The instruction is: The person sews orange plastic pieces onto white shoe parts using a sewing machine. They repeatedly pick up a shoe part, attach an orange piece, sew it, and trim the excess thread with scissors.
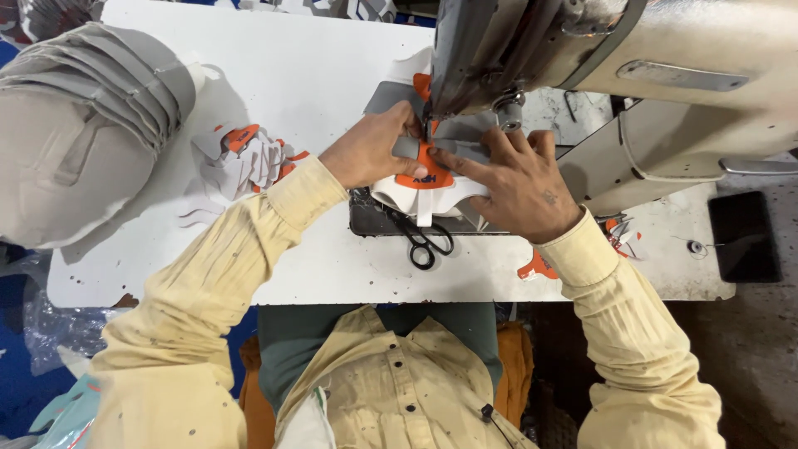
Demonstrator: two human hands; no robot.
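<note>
Your left hand [370, 151] lies flat on the work piece [424, 187], a white and grey cut part with an orange patch [426, 170], fingers spread and pressing down, not closed around anything. Your right hand [515, 185] does the same from the other side, fingertips pinning the grey edge just beside the needle area; neither hand grasps, both press. The piece sits on the machine bed under the head of the sewing machine [582, 58], directly below the presser foot, which the machine head partly hides, so you cannot tell from here whether the foot is down

To do this step well, keep both palms light and let the feed carry the piece; steer with the fingertips only. Hold the patch square to the layer beneath so its edge does not creep. Keep your right forefinger clear of the needle line, since it lies very close. The scissors [424, 237] lie on the table [316, 75] just in front of the piece, touching its lower edge or nearly so: mind they do not snag the fabric as it turns. The stack of cut parts [249, 158] waits to your left, well apart
</note>
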